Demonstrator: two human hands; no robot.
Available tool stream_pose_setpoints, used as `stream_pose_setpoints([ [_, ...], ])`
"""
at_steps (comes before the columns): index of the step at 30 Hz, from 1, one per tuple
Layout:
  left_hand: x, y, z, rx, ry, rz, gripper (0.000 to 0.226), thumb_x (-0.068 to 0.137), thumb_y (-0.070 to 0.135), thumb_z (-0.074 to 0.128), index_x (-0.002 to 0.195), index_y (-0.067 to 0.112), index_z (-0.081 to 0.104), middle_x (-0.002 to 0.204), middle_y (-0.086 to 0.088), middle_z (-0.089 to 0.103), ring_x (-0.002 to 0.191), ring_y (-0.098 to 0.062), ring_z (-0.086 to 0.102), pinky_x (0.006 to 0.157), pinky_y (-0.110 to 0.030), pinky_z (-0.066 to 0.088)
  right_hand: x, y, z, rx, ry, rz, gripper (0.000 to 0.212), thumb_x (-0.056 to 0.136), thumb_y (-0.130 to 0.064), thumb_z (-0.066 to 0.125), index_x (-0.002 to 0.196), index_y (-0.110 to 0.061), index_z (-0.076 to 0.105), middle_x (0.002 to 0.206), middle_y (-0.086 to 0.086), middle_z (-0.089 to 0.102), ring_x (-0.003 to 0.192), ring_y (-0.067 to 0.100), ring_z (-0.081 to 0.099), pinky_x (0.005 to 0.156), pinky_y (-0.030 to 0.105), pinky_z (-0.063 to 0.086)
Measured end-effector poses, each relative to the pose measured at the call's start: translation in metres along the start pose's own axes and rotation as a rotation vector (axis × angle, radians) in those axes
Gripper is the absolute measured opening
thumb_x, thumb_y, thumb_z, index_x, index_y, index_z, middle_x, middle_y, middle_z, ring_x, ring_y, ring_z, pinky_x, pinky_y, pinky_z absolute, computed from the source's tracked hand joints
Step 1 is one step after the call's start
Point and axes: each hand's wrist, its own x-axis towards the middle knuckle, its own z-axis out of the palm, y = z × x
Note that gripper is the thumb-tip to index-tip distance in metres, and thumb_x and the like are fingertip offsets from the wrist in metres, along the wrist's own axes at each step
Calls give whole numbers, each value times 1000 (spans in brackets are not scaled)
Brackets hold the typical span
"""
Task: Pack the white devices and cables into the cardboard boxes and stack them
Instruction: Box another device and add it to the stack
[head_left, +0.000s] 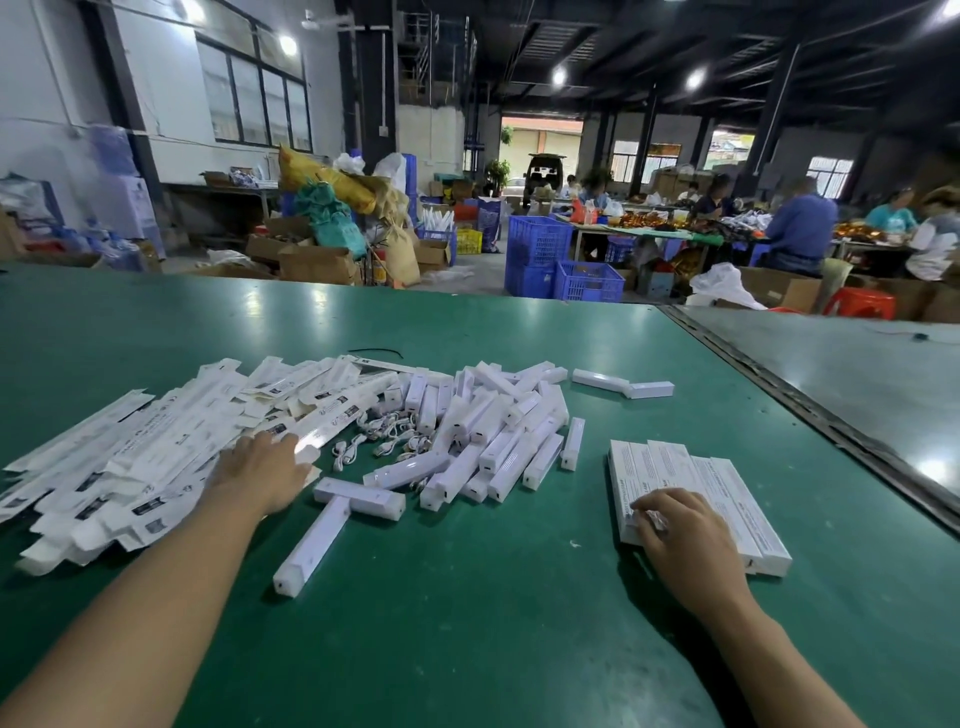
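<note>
We see the left hand (262, 470) lying flat, fingers straight, on the edge of the loose heap of flattened white printed cardboard boxes (119, 462) at the left of the green bench (467, 649). It grips nothing yet. The right hand (680, 530) sits with bent fingers on the near end of the row of packed white cardboard boxes (727, 483) at the right. We cannot tell whether it pinches one or only presses down.

The pile of white rectangular plastic bar devices (493, 431) is mid-bench, between the hands. The small coiled white cables (384, 434) lie just beside it on the left, close to the left fingertips.

Risks as we judge them:
- The flat boxes overlap like shingles, so pulling one may drag its neighbours and slide the heap toward the near bench edge.
- The left hand may lift two flats stuck together.
- The cables look tangled, so taking one may bring several and leave a box with too many or none.
- The device pile is criss-crossed. Drawing one out can roll others onto the two white bar devices lying crossed near the front (332, 525).
- The packed boxes sit skewed, not squared, and stacking on them may make the stack lean or topple.
- An end flap under the right hand may be left untucked.
</note>
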Motion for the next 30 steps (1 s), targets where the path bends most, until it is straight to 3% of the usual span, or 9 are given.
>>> stream_pose_setpoints([
  [4, -3, 7, -4, -209, 170, -8, 37, 95, 35, 64, 129, 23, 59, 130, -10, 51, 113, -30, 53, 90, -42, 49, -1, 1, 0, 7, 15, -4, 9, 86, -16, 72, 94, -16, 76, 100, -1, 70, 99, 22, 59, 88, 40, 46],
  [7, -6, 12, -6, -350, 237, -20, 26, 96, 24, 64, 121, 16, 66, 124, -10, 53, 91, -27, 56, 75, -39, 49, -1, 2, 0, 12, 22, -8, 8, 86, -15, 73, 92, -15, 76, 97, -1, 71, 96, 23, 60, 85, 39, 45],
  [9, -8, 14, -8, -392, 279, -26, 22, 99, 13, 57, 117, 12, 69, 121, -11, 55, 89, -29, 57, 73, -39, 47, -1, 2, 0, 19, 15, -3, 8, 86, -16, 73, 93, -16, 76, 97, -1, 70, 96, 22, 59, 86, 39, 46],
  [12, -11, 16, -12, -453, 335, -35, 35, 94, -4, 52, 122, 13, 66, 124, -13, 58, 89, -33, 59, 69, -39, 45, -1, 3, 0, 31, 8, 5, 8, 87, -17, 72, 94, -16, 75, 98, -3, 69, 98, 21, 59, 88, 41, 46],
  [16, -16, 21, -16, -542, 467, 4, 38, 88, -13, 54, 116, 10, 63, 115, -13, 62, 80, -31, 56, 63, -37, 41, -2, 3, 1, 45, 14, 9, 7, 86, -15, 72, 92, -15, 76, 97, -2, 69, 97, 22, 59, 87, 40, 46],
  [19, -18, 26, -21, -583, 542, 8, 42, 84, -16, 53, 118, 7, 61, 122, -15, 59, 82, -36, 60, 62, -40, 45, -1, 4, 2, 49, 35, -2, 6, 85, -11, 73, 89, -13, 76, 94, 1, 70, 95, 25, 60, 85, 39, 46],
  [23, -31, 50, -31, -674, 761, 8, 31, 85, -16, 55, 107, 3, 66, 115, -17, 61, 61, -25, 49, 48, -22, 24, -1, 3, 2, 35, 41, -12, 7, 84, -11, 74, 89, -13, 76, 94, 2, 71, 94, 26, 61, 85, 41, 45],
  [27, -54, 92, -47, -1003, 848, -56, 18, 93, -7, 54, 99, 5, 67, 109, -15, 61, 83, -30, 60, 55, -20, 35, -2, 3, 4, -28, 85, -44, 9, 80, -10, 77, 87, -16, 76, 92, 2, 72, 94, 29, 62, 88, 42, 42],
  [30, -82, 122, -54, -1344, 702, -43, 15, 94, 0, 55, 91, 13, 63, 100, -2, 64, 93, -23, 61, 67, -25, 50, -6, -1, 3, -38, 89, -63, 10, 78, -8, 79, 85, -14, 76, 90, 3, 72, 93, 30, 62, 87, 41, 44],
])
